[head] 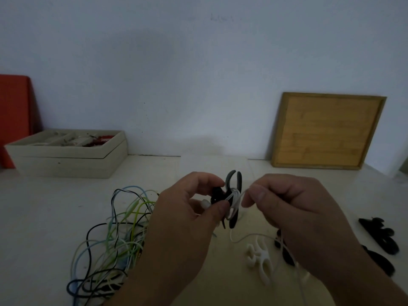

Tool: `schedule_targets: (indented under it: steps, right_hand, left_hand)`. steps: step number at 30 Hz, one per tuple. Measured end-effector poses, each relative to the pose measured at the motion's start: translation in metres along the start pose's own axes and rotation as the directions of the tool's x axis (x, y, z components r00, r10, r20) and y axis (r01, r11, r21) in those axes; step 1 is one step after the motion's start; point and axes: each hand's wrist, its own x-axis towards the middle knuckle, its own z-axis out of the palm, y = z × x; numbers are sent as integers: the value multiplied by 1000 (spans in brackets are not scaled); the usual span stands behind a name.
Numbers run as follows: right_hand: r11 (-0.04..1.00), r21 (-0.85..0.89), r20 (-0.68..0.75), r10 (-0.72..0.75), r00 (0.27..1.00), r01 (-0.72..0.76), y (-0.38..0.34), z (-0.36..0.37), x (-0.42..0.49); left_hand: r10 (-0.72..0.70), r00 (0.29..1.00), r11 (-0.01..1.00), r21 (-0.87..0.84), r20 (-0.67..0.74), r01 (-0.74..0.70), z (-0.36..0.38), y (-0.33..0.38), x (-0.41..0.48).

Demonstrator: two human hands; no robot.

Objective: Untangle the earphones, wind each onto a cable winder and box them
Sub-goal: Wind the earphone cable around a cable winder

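My left hand (187,217) pinches a dark grey cable winder (234,188) held upright above the table, with a white earphone cable (236,198) wrapped round its middle. My right hand (293,208) pinches the free end of that white cable just right of the winder; the rest of the cable trails down past my right wrist. A tangle of green, blue, black and white earphones (114,237) lies on the table at the left. A white winder (259,259) lies on the table below my hands.
Several black winders (382,235) lie at the right. A beige compartment box (70,151) with small items stands at the back left, beside a red board (14,115). A wooden tray (326,131) leans on the wall at the back right.
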Motion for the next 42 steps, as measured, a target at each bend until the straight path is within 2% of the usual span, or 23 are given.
schedule_targets:
  steps: [3, 8, 15, 22, 30, 32, 35, 42]
  right_hand:
    - [982, -177, -85, -75, 994, 59, 4, -1, -1]
    - [965, -261, -208, -91, 974, 35, 6, -1, 2]
    - [966, -257, -249, -107, 963, 41, 5, -1, 2]
    - [981, -164, -310, 43, 950, -99, 14, -4, 8]
    - [966, -57, -191, 238, 952, -252, 21, -1, 10]
    - [965, -57, -167, 245, 955, -257, 21, 1, 9]
    - [970, -20, -207, 231, 951, -241, 21, 1, 8]
    - [973, -74, -231, 198, 953, -220, 20, 3, 8]
  left_hand:
    - [-12, 998, 998, -60, 68, 16, 1, 2, -1]
    - [-39, 988, 997, -57, 150, 48, 1, -2, 1]
    - [-80, 979, 986, -130, 185, 105, 2, -2, 1]
    - [-132, 958, 966, -184, 255, 182, 1, 0, 0]
    - [-121, 931, 924, -304, 345, 233, 0, 5, 1]
    - [-128, 912, 922, -291, 389, 254, -1, 2, 0]
    - [-144, 894, 928, -255, 425, 271, -3, 1, 0]
    - [-143, 904, 938, -236, 403, 254, -2, 1, 0]
